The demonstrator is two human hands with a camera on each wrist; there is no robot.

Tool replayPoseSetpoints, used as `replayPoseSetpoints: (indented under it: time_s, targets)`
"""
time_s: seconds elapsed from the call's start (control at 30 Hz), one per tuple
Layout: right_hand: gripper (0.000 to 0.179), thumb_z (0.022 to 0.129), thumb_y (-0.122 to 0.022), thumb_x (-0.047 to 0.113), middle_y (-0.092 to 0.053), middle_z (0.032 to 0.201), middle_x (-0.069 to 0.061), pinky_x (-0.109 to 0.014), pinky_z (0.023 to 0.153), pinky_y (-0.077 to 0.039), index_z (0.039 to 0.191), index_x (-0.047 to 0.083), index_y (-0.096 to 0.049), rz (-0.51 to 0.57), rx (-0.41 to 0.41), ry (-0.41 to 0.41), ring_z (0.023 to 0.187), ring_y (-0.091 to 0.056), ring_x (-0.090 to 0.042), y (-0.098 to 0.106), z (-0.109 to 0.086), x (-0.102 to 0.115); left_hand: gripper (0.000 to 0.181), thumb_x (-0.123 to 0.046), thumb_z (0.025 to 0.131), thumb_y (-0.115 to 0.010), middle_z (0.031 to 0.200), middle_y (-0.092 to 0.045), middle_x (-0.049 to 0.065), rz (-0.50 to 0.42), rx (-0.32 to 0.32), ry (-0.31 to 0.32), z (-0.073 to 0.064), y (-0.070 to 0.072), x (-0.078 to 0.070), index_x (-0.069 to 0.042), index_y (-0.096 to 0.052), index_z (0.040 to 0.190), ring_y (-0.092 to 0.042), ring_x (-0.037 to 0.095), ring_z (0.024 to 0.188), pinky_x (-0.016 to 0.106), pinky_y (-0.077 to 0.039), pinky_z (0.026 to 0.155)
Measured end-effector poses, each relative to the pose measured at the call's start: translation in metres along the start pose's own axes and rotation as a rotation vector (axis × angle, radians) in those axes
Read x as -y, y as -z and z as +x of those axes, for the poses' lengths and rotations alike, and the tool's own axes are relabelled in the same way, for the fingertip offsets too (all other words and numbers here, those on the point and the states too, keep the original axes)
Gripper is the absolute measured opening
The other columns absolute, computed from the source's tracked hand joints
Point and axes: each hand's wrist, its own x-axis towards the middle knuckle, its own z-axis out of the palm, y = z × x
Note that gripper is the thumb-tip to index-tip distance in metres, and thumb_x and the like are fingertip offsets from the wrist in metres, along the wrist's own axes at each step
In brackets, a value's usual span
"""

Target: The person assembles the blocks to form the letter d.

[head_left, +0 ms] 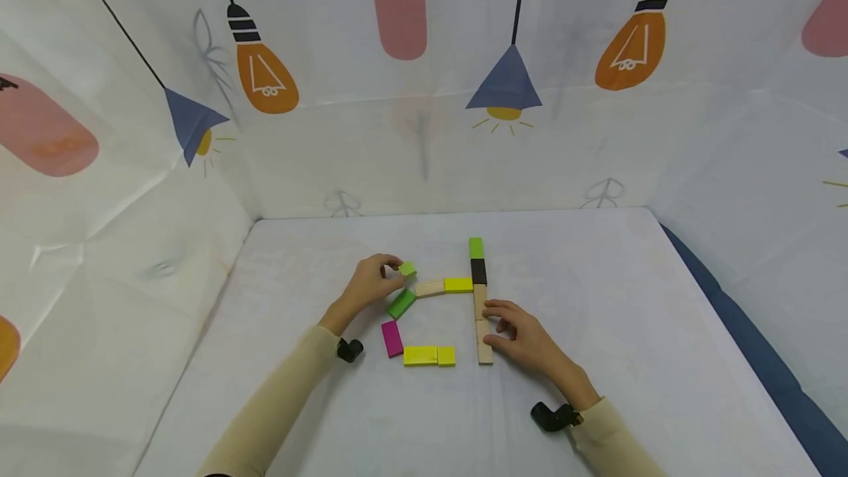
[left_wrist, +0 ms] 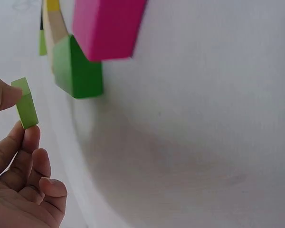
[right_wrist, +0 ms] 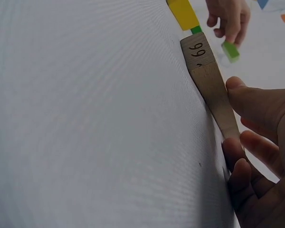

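Observation:
My left hand (head_left: pixel 372 282) pinches a small light green block (head_left: pixel 407 269) between thumb and fingertips. In the left wrist view this block (left_wrist: pixel 28 109) is held raised, with the other fingers loosely curled below. A darker green block (head_left: pixel 401 304) lies just beneath that hand. My right hand (head_left: pixel 526 337) rests beside a straight column, thumb and finger touching the right side of its two plain wooden blocks (head_left: pixel 484 344). Up close, the wooden block (right_wrist: pixel 217 97) nearest the thumb lies flat, and a block end (right_wrist: pixel 197 50) shows printed digits.
Above the plain wooden blocks, the column continues with a black block (head_left: pixel 478 271) and a light green one (head_left: pixel 475 247). Leftward run a yellow block (head_left: pixel 458 285) and a wooden one (head_left: pixel 430 288). A magenta block (head_left: pixel 392 338) and two yellow blocks (head_left: pixel 420 356) lie lower on the white table (head_left: pixel 563 256).

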Motion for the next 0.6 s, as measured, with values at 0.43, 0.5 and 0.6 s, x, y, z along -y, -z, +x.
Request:
replayPoseSetpoints:
  time_s: [0.43, 0.5, 0.6]
  targets:
    - [0.045, 0.088, -0.082, 0.017, -0.061, 0.142, -0.014, -0.021, 0.069, -0.05, 0.129, 0.003, -0.068, -0.002, 0.013, -0.014, 0.089, -0.06, -0.013, -0.001, 0.001, -0.001, 0.032, -0.023, 0.088, -0.08, 0.108, -0.073, -0.001, 0.023, 0.144, -0.215, -0.045, -0.026, -0.047, -0.012, -0.073, 0.117, -0.058, 0.019, 0.084, 0.024, -0.047, 0.071]
    - [0.044, 0.088, -0.082, 0.017, -0.061, 0.142, -0.014, -0.021, 0.069, -0.05, 0.128, 0.003, -0.068, -0.004, 0.01, -0.012, 0.088, -0.06, -0.013, -0.001, 0.0, -0.001, 0.032, -0.025, 0.089, -0.079, 0.109, -0.073, -0.003, 0.04, 0.19, -0.228, -0.051, -0.035, -0.053, -0.013, -0.073, 0.118, -0.059, 0.017, 0.086, 0.023, -0.048, 0.073]
    - [0.044, 0.088, -0.082, 0.016, -0.061, 0.141, -0.013, -0.021, 0.069, -0.05, 0.128, 0.003, -0.068, -0.006, 0.005, -0.006, 0.088, -0.06, -0.013, -0.001, 0.0, -0.002, 0.032, -0.027, 0.09, -0.078, 0.11, -0.073, -0.004, 0.053, 0.235, -0.236, -0.059, -0.046, -0.06, -0.013, -0.073, 0.119, -0.06, 0.013, 0.089, 0.023, -0.05, 0.077]
